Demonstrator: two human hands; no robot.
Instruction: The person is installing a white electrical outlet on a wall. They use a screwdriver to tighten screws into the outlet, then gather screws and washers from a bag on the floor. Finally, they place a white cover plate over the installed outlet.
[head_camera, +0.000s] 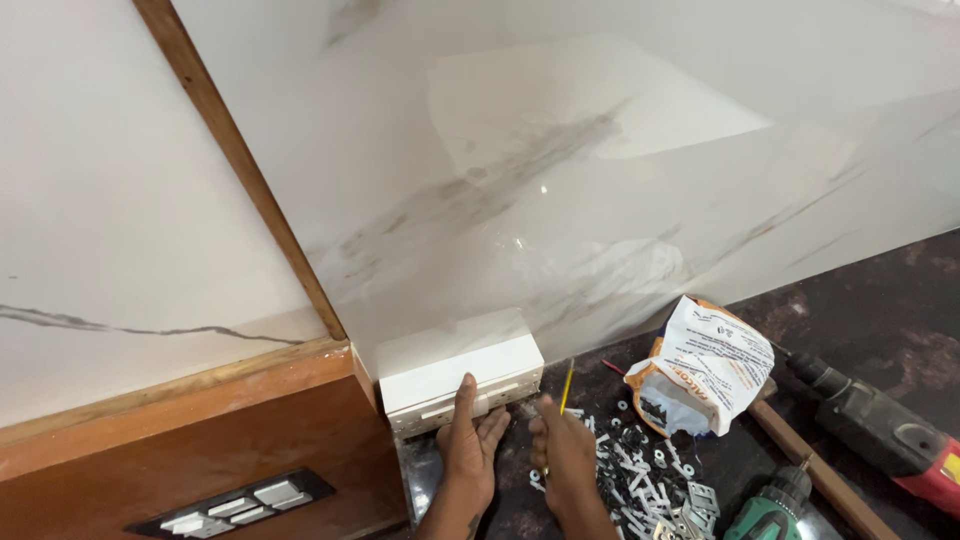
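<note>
The left hand (472, 440) rests with its fingers flat against the front of a white box (462, 380), the thumb pointing up on the face of the box. It presses the box and does not close around it. The white box is long and low, and it sits on the dark worktop (880, 310) in the corner where the glossy marble wall (560, 180) meets a brown wooden panel (200, 440). I cannot tell what is inside the box.

The right hand (560, 450) is just beside the left one. Its fingers are closed narrowly on a thin yellow tool (567, 385), which stands almost upright, with the tip pointing up, close to the right end of the box. Whether it is a screwdriver or a pencil, I cannot tell.

To the right of the hands lies a torn paper bag (700, 365), white with orange edges and dark print on the side. It is crumpled and open toward the hands. In front of its mouth, a heap of small metal parts (650, 475), like screws and little brackets, is spread on the worktop. What remains in the bag is hidden.

At the bottom edge, a green drill (775, 505) lies near the heap. Farther right there is a red and black power tool (885, 430), and between them a wooden handle (800, 450) lies diagonally. In the wooden panel, at lower left, a black plate with grey switches (235, 503) is set.
</note>
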